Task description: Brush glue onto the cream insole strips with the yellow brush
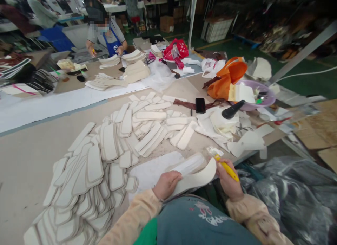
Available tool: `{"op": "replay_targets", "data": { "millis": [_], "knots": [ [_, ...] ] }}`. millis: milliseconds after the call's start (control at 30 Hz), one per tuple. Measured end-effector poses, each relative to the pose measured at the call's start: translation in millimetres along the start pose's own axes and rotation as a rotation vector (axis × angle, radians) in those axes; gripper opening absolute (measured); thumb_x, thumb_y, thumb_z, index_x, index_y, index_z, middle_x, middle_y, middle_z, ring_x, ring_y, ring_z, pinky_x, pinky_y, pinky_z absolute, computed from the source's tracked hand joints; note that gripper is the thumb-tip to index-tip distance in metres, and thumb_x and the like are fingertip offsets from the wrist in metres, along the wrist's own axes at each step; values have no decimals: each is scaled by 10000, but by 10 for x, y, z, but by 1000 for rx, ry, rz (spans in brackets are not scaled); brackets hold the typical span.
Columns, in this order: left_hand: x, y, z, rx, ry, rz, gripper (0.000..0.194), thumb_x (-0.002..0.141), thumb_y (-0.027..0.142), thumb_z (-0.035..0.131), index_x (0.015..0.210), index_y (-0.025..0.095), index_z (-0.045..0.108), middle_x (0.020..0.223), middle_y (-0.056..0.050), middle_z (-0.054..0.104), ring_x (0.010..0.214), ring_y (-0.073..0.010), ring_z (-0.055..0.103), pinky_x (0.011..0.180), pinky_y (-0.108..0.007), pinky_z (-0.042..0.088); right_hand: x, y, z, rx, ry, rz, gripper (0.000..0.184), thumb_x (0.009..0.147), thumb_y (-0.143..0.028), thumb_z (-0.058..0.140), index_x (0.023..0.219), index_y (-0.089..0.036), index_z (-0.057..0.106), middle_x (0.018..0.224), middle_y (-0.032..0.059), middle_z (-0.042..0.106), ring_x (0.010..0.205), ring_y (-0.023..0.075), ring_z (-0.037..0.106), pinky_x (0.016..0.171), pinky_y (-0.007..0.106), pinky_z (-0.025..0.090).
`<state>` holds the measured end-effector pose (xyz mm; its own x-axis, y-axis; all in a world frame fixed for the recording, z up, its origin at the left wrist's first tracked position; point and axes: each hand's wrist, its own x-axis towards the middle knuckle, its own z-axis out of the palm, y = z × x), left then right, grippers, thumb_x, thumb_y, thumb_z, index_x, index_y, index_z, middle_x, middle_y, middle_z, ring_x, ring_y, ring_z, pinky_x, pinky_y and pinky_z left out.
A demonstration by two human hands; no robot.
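My left hand (167,184) is closed on the left end of a pale, flat strip (196,179), which bends upward towards its right end. My right hand (229,178) grips a yellow-handled brush (228,170) whose head is coated in white. The fingers of that hand are at the strip's raised end; whether they pinch it I cannot tell. Under and behind the strip lies a white sheet (155,166) on the table (23,160). A big heap of similar pale pieces (89,171) spreads to the left and beyond.
Behind my right hand stands a white-wrapped container (223,123) with a black-handled tool (233,109). Farther back are a phone (200,105), an orange bag (223,81) and a purple basin (270,95). Grey plastic (289,195) lies at right. A co-worker (107,37) sits across.
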<state>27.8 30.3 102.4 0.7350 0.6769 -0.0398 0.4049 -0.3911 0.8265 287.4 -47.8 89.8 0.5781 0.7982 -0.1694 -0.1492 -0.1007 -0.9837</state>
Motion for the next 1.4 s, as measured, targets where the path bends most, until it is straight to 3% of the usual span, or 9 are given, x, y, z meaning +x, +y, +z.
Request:
{"op": "replay_targets", "data": {
  "millis": [133,233,433,533,667,767,900,1000,1400],
  "knots": [
    [-73,14,276,-105,-39,-111,360,944,386,374,858,202,671,832,-35,682,796,-138,605,765,-232,455,-72,85,-181,-146,135,-56,354,688,-372,757,900,-231,512,827,9,616,750,173,612,688,306,521],
    [-174,-4,371,-231,-12,-247,317,905,411,457,860,197,685,816,-31,684,772,-143,602,753,-246,452,-112,101,-277,-246,91,-32,364,663,-392,772,875,-226,527,798,6,612,708,170,602,664,297,510],
    [-521,-68,414,-956,115,-695,460,615,470,770,897,139,618,715,-5,618,603,-101,550,568,-223,435,-51,139,-302,-341,26,-107,357,647,-421,776,822,-214,543,772,6,606,649,154,576,622,280,489],
    [-610,-109,423,-1089,254,-801,484,539,410,823,868,141,593,716,-5,618,605,-103,572,575,-230,459,60,205,-272,-357,-20,-139,338,666,-430,759,820,-216,547,753,-2,584,642,152,557,627,286,480],
    [-484,-271,498,-850,493,-834,398,576,360,782,819,162,535,589,49,560,507,-87,524,529,-223,438,230,283,-198,-369,-82,-181,299,707,-431,724,826,-223,545,749,-16,560,638,143,539,637,282,469],
    [-319,-434,546,-547,586,-831,276,662,269,698,841,181,508,592,62,560,524,-91,533,552,-222,431,355,326,-146,-396,-108,-207,289,724,-429,708,841,-224,540,742,-24,545,637,140,531,634,280,459],
    [-178,-542,524,-172,512,-848,194,723,197,637,878,188,519,659,46,609,625,-108,583,659,-241,443,495,412,-114,-502,-162,-236,300,741,-475,668,837,-221,540,706,-25,529,614,142,514,601,283,444],
    [-138,-548,482,-34,447,-862,175,752,185,615,902,188,524,684,32,629,665,-121,599,686,-248,434,560,490,-100,-572,-203,-257,309,742,-507,642,822,-228,536,699,-21,530,615,152,518,599,294,442],
    [-120,-599,475,101,346,-857,130,810,213,578,926,193,525,757,2,662,694,-136,606,676,-252,414,655,588,-37,-695,-226,-253,360,740,-598,598,810,-249,540,693,7,580,644,205,567,653,356,454]
  ]
}}
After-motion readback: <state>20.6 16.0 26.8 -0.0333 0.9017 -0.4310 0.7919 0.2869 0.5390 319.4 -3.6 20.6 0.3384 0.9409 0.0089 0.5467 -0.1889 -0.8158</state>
